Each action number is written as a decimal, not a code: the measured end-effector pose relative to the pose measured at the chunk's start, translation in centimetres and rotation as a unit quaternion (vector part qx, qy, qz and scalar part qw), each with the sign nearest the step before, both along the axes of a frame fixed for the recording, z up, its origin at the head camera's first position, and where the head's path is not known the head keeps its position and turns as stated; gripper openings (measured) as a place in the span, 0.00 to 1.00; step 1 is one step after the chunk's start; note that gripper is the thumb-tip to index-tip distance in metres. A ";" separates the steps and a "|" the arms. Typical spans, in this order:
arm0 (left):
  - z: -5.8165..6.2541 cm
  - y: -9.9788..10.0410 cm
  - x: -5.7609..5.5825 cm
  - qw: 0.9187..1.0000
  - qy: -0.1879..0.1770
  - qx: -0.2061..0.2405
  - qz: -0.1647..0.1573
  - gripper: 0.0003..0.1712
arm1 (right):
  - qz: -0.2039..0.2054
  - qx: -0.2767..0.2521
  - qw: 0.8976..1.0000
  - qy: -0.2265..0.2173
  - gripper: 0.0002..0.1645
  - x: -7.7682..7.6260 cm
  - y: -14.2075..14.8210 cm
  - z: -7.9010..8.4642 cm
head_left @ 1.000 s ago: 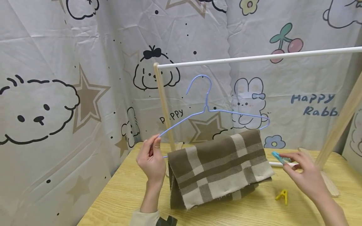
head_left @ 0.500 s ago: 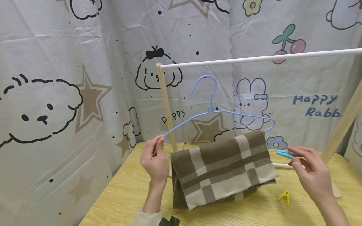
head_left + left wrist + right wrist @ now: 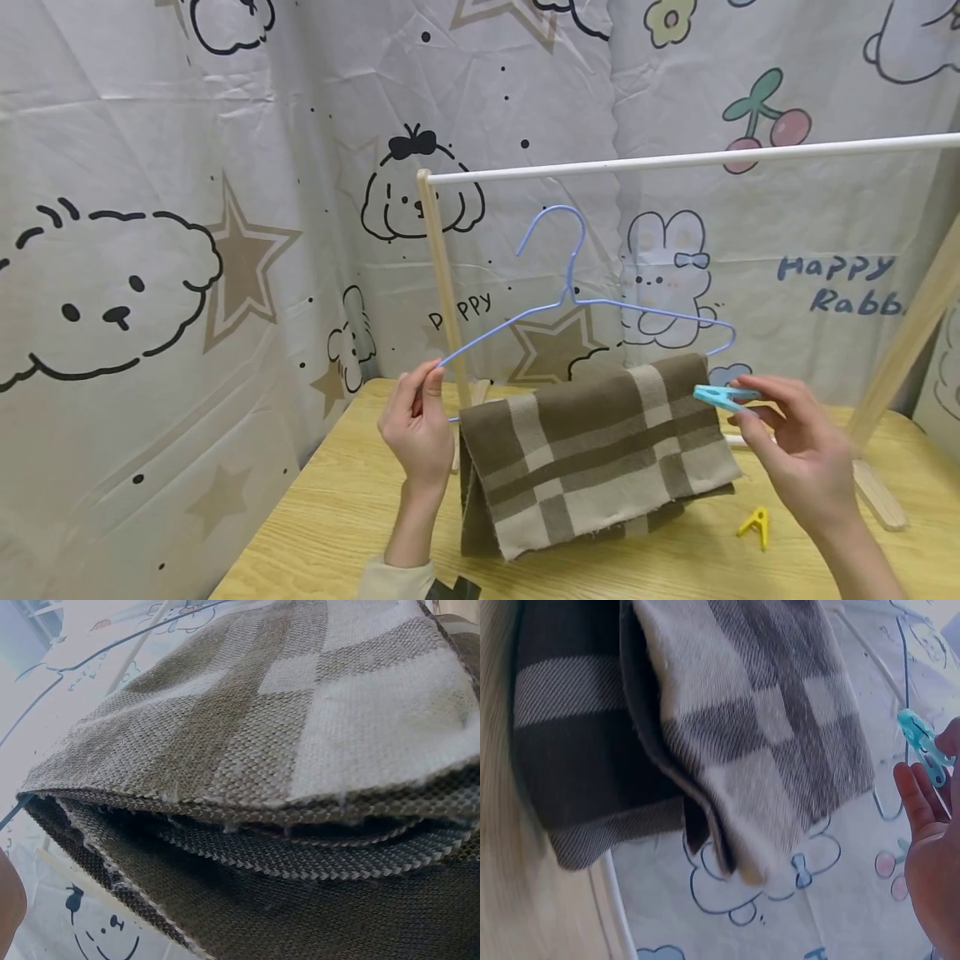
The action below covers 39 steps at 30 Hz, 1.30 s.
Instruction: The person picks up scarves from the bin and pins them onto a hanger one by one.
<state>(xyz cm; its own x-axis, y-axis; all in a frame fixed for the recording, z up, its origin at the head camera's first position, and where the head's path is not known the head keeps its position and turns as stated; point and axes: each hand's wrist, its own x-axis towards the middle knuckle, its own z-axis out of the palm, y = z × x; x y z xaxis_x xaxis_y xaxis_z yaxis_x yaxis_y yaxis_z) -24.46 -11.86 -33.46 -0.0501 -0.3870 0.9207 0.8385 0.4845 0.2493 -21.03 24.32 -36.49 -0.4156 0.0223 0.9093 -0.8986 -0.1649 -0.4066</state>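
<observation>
My left hand (image 3: 420, 425) pinches the left corner of a blue wire hanger (image 3: 517, 315), whose hook points up. Over the hanger's lower bar hangs a folded brown and cream plaid cloth (image 3: 600, 450); its layered edge fills the left wrist view. In my right hand (image 3: 802, 442) a light blue clothespin (image 3: 718, 397) is pinched by its handles, its nose overlapping the cloth's upper right corner in the head view. From the right wrist, the clothespin (image 3: 922, 742) shows beside the hanger wire, close to the cloth (image 3: 780, 727).
A yellow clothespin (image 3: 754, 525) lies on the wooden table (image 3: 300, 542) below my right hand. Behind the hanger stands a rack with a white rod (image 3: 675, 161) and wooden posts (image 3: 438, 275). A printed curtain (image 3: 300, 108) surrounds the table.
My right hand first turns the blue clothespin level, then brings it left to the cloth's upper right corner. The hanger and cloth shift slightly right, still held by my left hand.
</observation>
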 end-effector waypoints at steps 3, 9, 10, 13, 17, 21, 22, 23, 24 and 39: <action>0.0 0.0 0.0 1.000 0.003 0.001 0.002 0.09 | 0.013 0.014 1.000 0.004 0.27 -0.2 -0.9 0.4; 0.0 0.0 0.1 1.000 0.015 0.004 0.006 0.11 | 0.019 0.043 0.999 -0.003 0.31 -0.3 -2.5 0.9; 0.0 0.0 0.1 1.000 0.018 0.006 0.006 0.11 | 0.020 0.046 0.999 -0.005 0.32 -0.3 -2.7 1.0; 0.1 0.0 0.2 1.000 0.019 0.010 0.007 0.12 | 0.021 0.054 0.998 -0.008 0.34 -0.3 -3.5 1.5; 0.2 0.2 0.2 1.000 0.020 0.013 0.007 0.12 | 0.010 0.065 0.998 -0.009 0.37 -0.2 -4.7 2.3; 0.2 0.3 0.3 1.000 0.026 0.017 0.004 0.12 | 0.013 0.072 0.997 -0.013 0.36 -0.1 -6.1 3.1; 0.3 0.3 0.3 0.999 0.027 0.018 0.003 0.12 | 0.020 0.071 0.997 -0.010 0.34 -0.1 -6.5 3.3; 0.3 0.3 0.3 0.999 0.027 0.019 0.002 0.12 | 0.028 0.068 0.997 -0.006 0.33 -0.1 -6.9 3.5; 0.3 0.3 0.3 0.999 0.026 0.020 0.001 0.13 | 0.037 0.066 0.997 0.001 0.32 -0.2 -7.2 3.6; 0.3 0.3 0.3 0.999 0.021 0.023 -0.010 0.12 | 0.022 0.104 0.994 -0.021 0.33 -0.6 -10.0 5.7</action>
<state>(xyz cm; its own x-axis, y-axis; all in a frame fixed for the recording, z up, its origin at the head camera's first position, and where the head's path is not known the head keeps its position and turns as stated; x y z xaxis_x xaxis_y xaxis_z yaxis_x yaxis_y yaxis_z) -24.17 -11.52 -33.18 -0.0205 -0.4290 0.9031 0.8580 0.4561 0.2361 -21.59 14.37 -30.78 -0.4490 -0.1840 0.8744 -0.8742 -0.1118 -0.4725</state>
